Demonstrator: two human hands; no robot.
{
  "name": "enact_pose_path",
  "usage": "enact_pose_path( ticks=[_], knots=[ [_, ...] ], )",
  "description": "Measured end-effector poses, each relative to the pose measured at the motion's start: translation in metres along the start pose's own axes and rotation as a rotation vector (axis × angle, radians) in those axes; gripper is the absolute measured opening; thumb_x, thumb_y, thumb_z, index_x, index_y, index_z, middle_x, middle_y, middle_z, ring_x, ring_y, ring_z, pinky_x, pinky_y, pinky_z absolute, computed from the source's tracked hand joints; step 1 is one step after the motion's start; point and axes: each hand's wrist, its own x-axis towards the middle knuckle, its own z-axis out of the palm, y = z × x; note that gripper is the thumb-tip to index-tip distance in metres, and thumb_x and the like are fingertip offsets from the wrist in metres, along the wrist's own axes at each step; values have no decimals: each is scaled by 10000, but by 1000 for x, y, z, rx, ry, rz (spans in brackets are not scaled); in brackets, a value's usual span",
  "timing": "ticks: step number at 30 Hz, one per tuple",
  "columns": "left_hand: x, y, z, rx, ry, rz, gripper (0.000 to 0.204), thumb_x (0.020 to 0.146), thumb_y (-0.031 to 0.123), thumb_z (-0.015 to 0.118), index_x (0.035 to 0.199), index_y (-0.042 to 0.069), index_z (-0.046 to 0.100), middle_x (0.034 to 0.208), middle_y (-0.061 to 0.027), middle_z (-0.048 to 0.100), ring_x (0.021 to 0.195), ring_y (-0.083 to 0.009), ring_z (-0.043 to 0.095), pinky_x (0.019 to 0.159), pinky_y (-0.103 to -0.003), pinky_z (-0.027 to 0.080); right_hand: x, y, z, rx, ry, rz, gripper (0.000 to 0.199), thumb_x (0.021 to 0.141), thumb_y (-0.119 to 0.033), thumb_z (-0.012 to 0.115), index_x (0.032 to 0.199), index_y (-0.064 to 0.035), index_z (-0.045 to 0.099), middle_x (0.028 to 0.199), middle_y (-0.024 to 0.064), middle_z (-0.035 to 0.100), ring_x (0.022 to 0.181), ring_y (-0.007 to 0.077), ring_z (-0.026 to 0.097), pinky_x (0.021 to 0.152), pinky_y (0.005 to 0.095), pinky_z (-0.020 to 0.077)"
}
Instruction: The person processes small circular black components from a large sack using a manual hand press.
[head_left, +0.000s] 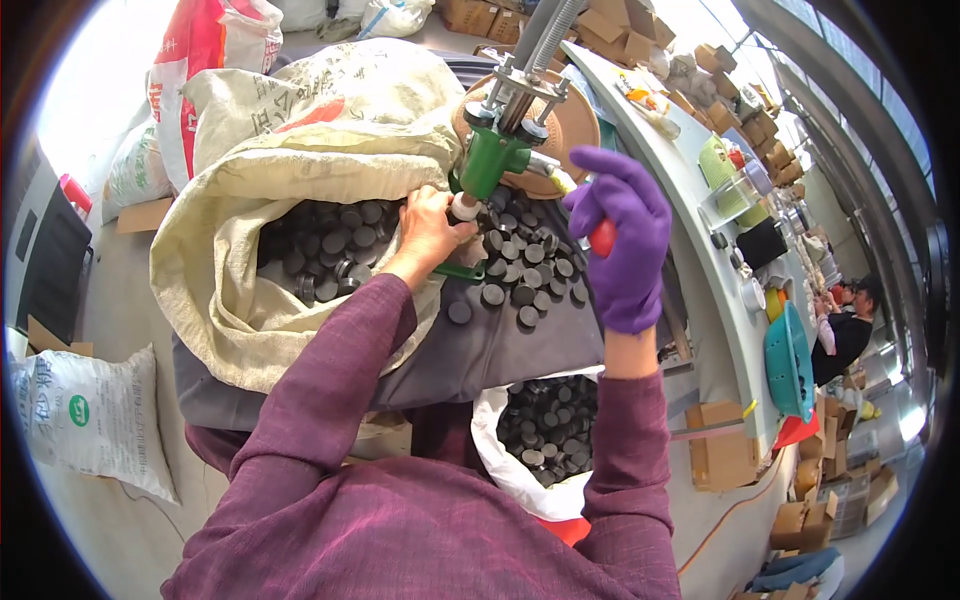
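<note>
A green hand press (488,158) with a steel spring column stands on the dark-covered table. My bare left hand (432,232) is at its foot, thumb and fingers curled close about the white press tip (465,207). Whatever lies between those fingers is hidden. My right hand (628,240), in a purple glove, is closed round the red knob (602,238) of the press lever, index finger raised. Right of the press foot lies a loose heap of black round caps (527,270). To the left, a cream woven sack (225,285), its mouth rolled back, holds many more black caps (335,240).
Below the table edge hangs a white bag (490,425) with black caps in it. A long pale table (715,265) runs along the right, bearing a teal basket (788,360). A full white sack (95,420) stands on the floor at left. Farther right sits another person (845,335).
</note>
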Motion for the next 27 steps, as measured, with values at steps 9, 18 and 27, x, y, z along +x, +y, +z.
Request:
enact_pose_path(
  ticks=[9,18,27],
  knots=[
    [-15,-19,-70,-239,112,-6,388,752,56,698,1134,-6,665,956,-135,705,852,-219,676,817,-330,534,-77,62,14,47,-11,-36,292,815,81,499,1036,22,680,886,41,592,594,79,562,552,212,451],
    [-50,-26,-115,417,-101,323,95,724,153,686,789,100,731,814,-77,680,896,-271,603,717,-420,487,-28,7,-1,101,-13,30,262,875,20,479,1035,46,685,702,21,607,571,68,543,541,210,441],
    [-59,-30,-112,856,-288,429,88,714,160,630,735,110,698,791,-57,665,894,-262,577,664,-396,443,41,-14,-13,103,-77,76,353,928,-127,418,1087,70,664,662,57,594,563,113,534,630,257,470]
  ],
)
